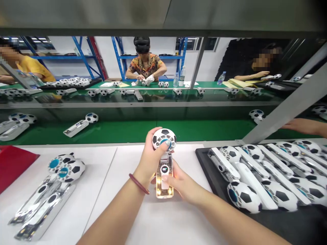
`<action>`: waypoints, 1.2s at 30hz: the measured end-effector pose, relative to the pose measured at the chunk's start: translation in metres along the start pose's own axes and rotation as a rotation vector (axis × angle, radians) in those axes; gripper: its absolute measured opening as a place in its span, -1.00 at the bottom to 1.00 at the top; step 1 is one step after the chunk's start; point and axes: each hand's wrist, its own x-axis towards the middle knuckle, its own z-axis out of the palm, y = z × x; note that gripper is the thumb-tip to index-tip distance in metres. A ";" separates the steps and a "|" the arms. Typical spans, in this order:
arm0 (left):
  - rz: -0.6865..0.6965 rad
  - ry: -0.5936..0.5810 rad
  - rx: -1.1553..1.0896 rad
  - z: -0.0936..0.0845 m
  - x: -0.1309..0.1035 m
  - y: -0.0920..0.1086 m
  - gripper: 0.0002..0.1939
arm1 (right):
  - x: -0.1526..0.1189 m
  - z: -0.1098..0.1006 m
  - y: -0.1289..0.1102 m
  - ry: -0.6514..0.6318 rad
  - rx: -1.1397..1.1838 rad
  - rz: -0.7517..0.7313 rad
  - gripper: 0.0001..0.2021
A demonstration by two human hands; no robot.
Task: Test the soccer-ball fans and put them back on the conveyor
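Observation:
A handheld fan (165,194) with a football-patterned round head stands upright between my hands, over the white tabletop. Its clear handle is lit with warm lights, and a small round display reads 100. My left hand (151,149) wraps the head, the thumb lying across its blue centre. Around the handle is my right hand (178,182), its thumb pressed on the front below the display; its other fingers are mostly hidden behind. Two more fans (55,204) lie side by side on the table to the left.
At right, a black tray (204,163) holds several fans. A co-worker's hand (304,126) reaches in beyond a slanted metal post (288,98). Ahead runs a green conveyor (133,127) carrying fans. Several people sit opposite. Something red (15,166) lies at far left.

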 end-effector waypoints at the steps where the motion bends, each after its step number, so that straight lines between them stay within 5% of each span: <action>1: 0.004 -0.002 0.001 0.000 0.000 0.001 -0.52 | 0.000 0.000 0.000 -0.005 0.005 -0.001 -0.50; 36: 0.032 -0.033 0.082 -0.001 0.000 0.003 -0.54 | -0.002 -0.001 0.002 -0.043 0.019 -0.008 -0.47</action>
